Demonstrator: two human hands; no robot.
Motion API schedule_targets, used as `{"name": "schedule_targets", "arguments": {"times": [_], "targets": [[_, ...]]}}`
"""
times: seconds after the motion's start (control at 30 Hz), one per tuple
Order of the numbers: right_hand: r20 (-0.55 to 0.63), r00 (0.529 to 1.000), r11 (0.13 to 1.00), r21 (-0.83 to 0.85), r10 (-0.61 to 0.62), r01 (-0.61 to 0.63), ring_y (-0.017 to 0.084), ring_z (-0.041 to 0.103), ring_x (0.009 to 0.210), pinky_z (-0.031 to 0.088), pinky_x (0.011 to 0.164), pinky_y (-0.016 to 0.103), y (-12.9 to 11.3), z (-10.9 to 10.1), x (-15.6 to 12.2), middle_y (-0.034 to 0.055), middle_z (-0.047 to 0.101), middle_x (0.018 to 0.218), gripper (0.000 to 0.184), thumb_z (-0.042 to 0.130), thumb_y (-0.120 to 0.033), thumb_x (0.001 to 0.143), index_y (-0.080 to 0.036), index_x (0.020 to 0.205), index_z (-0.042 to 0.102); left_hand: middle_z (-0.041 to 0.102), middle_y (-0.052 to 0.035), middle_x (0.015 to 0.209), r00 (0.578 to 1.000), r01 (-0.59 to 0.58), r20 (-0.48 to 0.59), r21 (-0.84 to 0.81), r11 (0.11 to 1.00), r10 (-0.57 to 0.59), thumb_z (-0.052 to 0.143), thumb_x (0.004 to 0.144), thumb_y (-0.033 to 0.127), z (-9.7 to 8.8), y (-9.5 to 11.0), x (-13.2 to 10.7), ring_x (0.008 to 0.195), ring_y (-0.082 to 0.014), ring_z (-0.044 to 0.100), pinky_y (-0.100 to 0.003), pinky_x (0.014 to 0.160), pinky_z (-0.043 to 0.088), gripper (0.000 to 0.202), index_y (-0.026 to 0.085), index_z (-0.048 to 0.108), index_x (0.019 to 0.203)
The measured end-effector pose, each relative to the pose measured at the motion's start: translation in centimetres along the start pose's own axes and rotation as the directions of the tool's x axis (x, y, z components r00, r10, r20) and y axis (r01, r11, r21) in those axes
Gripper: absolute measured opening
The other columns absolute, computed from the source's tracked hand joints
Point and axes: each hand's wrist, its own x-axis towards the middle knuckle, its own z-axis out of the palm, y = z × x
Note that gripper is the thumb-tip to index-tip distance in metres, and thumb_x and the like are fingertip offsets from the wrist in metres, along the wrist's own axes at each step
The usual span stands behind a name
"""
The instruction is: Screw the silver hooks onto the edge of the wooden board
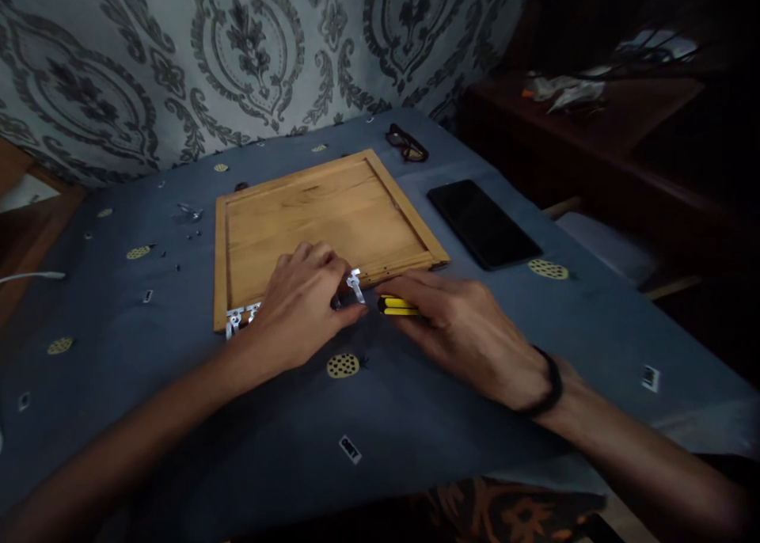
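A cable (53, 275) and small screws (177, 267) lie left of the wooden panel (321, 210); the left hand (309, 294) hides some front edge, fingers at a metal bracket (356, 288), grip unclear. Glasses (406, 145) lie behind; the right hand (460, 321) clamps a yellow tool (399, 311) near a phone (484, 225).

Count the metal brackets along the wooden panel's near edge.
3 visible: leftmost bracket by the panel's near-left corner, second bracket beside it, third bracket at the left hand. That hand may hide more.
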Motion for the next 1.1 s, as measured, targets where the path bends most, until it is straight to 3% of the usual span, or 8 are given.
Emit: {"name": "schedule_targets", "arguments": {"times": [0.17, 0.43, 0.8, 1.0, 1.1], "targets": [[0.074, 0.997, 0.996, -0.083, -0.009, 0.015, 0.017, 0.072, 0.085, 0.051, 0.071, 0.024, 0.7, 1.5, 0.2, 0.0054, 0.077, 0.106, 0.04, 0.056, -0.01, 0.086, -0.023, 0.122, 0.068, 0.067, -0.0076, 0.109, 0.999, 0.024, 0.032, 0.042, 0.999, -0.026, 0.073, 0.087, 0.034, 0.6, -0.3, 0.4, 0.108, -0.0307, 0.058, -0.046, 0.09, 0.048, 0.019, 0.019, 0.072, 0.098], [0.159, 0.987, 0.993, -0.118, -0.001, 0.02, 0.017, 0.073, 0.084, 0.049, 0.067, 0.024, 0.7, 2.0, 0.6, 0.0064, 0.077, 0.11, 0.051, 0.053, -0.012, 0.09, -0.025, 0.139, 0.059, 0.067, -0.007, 0.109, 0.998, 0.023, 0.061, 0.017, 1.0, -0.024, 0.071, 0.088, 0.034, 1.1, -0.6, 0.4, 0.109, -0.0298, 0.058, -0.046, 0.092, 0.047, 0.019, 0.019, 0.073, 0.101], [0.19, 0.981, 0.994, -0.098, -0.033, 0.053, 0.016, 0.072, 0.083, 0.047, 0.066, 0.023, 1.4, 2.5, 1.1, 0.0055, 0.078, 0.112, 0.059, 0.052, -0.01, 0.088, -0.025, 0.145, 0.054, 0.068, -0.0056, 0.106, 0.994, 0.059, 0.098, -0.016, 0.998, -0.057, 0.07, 0.087, 0.031, 0.9, -0.4, 0.7, 0.11, -0.0302, 0.057, -0.046, 0.092, 0.045, 0.018, 0.02, 0.073, 0.101], [0.261, 0.965, 0.988, -0.145, -0.016, 0.055, 0.014, 0.069, 0.076, 0.042, 0.063, 0.023, 1.5, 2.9, 1.4, 0.0053, 0.077, 0.106, 0.053, 0.053, -0.011, 0.089, -0.025, 0.14, 0.058, 0.069, -0.0064, 0.108, 0.988, 0.089, 0.128, -0.027, 0.996, -0.085, 0.071, 0.086, 0.031, 0.8, -0.3, 0.7, 0.113, -0.0304, 0.057, -0.047, 0.097, 0.045, 0.016, 0.019, 0.073, 0.097], [0.273, 0.962, 0.982, -0.181, -0.005, 0.056, 0.014, 0.068, 0.073, 0.039, 0.06, 0.024, 1.5, 2.9, 1.4, 0.0048, 0.077, 0.104, 0.051, 0.052, -0.012, 0.09, -0.026, 0.138, 0.06, 0.069, -0.0052, 0.107, 0.993, 0.069, 0.097, -0.069, 0.995, -0.062, 0.076, 0.085, 0.037, 0.3, -0.9, 0.2, 0.111, -0.0292, 0.057, -0.046, 0.096, 0.046, 0.024, 0.02, 0.071, 0.102]]}}
